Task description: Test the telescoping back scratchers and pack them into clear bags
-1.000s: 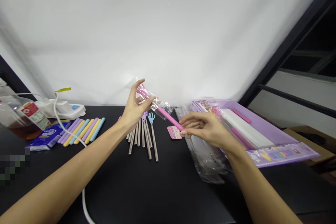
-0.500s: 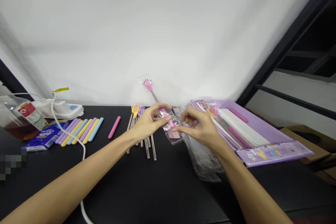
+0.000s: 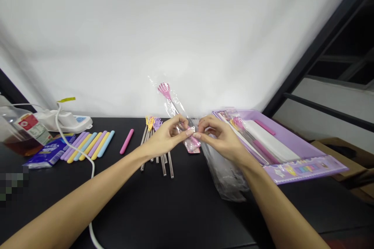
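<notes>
Pinching the long clear plastic sleeve (image 3: 181, 106) left of the shallow lilac cardboard box (image 3: 292, 136), left hand (image 3: 168, 134) and right hand (image 3: 221, 138) seemingly steady the pink hand-tipped scratcher (image 3: 166, 93) inside

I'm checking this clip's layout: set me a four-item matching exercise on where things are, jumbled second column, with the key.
1. Pink hand-shaped head
2. Pink stick on the black surface
3. Purple box
4. White cable

A. Right of the pile of clear bags
B. Crossing the row of pastel sticks in the view
C. Inside clear film
D. Between the pastel sticks and the metal rods

Pairs: 1-C, 2-D, 3-A, 4-B
</notes>
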Demonstrator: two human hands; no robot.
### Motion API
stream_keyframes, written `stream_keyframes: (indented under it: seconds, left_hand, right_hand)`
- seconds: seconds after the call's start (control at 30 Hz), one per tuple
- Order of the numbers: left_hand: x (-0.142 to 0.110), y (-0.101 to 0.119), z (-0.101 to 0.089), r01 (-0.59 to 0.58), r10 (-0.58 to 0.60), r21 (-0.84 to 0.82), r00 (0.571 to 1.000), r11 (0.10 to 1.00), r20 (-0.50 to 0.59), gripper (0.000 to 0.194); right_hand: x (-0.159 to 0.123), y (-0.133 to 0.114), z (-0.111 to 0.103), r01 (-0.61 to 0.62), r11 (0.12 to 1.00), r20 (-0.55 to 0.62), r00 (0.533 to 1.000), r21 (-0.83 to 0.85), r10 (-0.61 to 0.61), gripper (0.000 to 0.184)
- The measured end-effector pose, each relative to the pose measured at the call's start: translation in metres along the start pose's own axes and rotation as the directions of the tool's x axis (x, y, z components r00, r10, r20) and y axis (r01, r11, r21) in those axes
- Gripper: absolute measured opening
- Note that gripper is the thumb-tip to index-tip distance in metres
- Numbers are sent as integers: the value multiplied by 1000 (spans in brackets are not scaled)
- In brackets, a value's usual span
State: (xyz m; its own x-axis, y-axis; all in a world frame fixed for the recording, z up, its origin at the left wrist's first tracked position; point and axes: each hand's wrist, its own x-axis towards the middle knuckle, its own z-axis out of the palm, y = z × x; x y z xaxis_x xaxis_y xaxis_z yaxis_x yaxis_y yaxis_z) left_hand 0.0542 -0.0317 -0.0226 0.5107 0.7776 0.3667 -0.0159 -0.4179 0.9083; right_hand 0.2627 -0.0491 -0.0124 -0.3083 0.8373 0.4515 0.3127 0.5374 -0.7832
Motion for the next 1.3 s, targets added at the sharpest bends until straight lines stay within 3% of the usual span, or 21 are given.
stream_keyframes:
  seconds: [0.13, 0.27, 0.3, 0.37, 0.43, 0.5, 0.63, 0.73, 0.8, 0.83, 0.93, 1.0, 1.07, 1.13, 1.3]
  left_hand:
    - [-3, 5, 2, 13, -10, -37, 998, 999, 60, 27]
    - [-3, 12, -3, 48, -55, 66, 993, 997, 100, 36]
    - [-1, 14, -6, 41, -47, 98, 997, 994, 63, 39]
    - [4, 14, -17, 11, 0, 98, 994, 995, -109, 41]
    - [10, 10, -30, -23, 32, 30, 944, 999, -328, 37]
    - [14, 5, -42, -16, 11, -7, 891, 1000, -454, 34]
    - [14, -3, -49, 63, -36, 46, 893, 997, -449, 35]
    - [11, -1, -42, 71, -20, 120, 925, 990, -381, 48]
    - [9, 0, -39, 63, -9, 153, 943, 986, -332, 60]
    - [8, 0, -39, 56, -6, 154, 951, 986, -308, 65]
    - [6, -2, -41, 51, -19, 147, 977, 988, -212, 77]
    - [4, -4, -41, 59, -36, 160, 989, 985, -141, 80]
    - [3, -5, -39, 58, -45, 170, 996, 984, -82, 83]
    - [1, -5, -36, 62, -57, 159, 998, 985, -34, 85]
    - [-1, -5, -27, 98, -103, 109, 994, 989, 35, 83]
  right_hand:
    - [0, 3, -1, -199, 959, 32, 980, 202, 196, 34]
    - [1, 5, -7, -331, 921, 164, 939, 203, 302, 42]
    - [1, 6, -9, -353, 916, 197, 928, 190, 317, 40]
    - [0, 7, -13, -390, 909, 278, 898, 146, 341, 33]
    - [-1, 7, -14, -423, 901, 388, 849, 92, 359, 29]
    - [-3, 5, -12, -445, 894, 498, 788, 54, 362, 27]
    - [-7, 0, -4, -405, 911, 648, 676, -73, 352, 27]
    - [-7, -3, -2, -322, 928, 683, 636, -190, 360, 27]
    - [-7, -3, -4, -285, 933, 672, 649, -220, 357, 25]
    - [-6, -2, -5, -267, 938, 642, 684, -222, 347, 23]
    - [-5, 5, -7, -134, 943, 391, 886, -304, 251, 15]
    - [-5, 13, -6, -42, 899, 238, 958, -436, 161, 29]
    - [-5, 22, -4, -9, 852, 238, 959, -524, 156, 51]
    - [-6, 30, -2, -28, 832, 279, 935, -555, 217, 62]
    - [-5, 40, 1, -36, 834, 290, 928, -550, 232, 53]
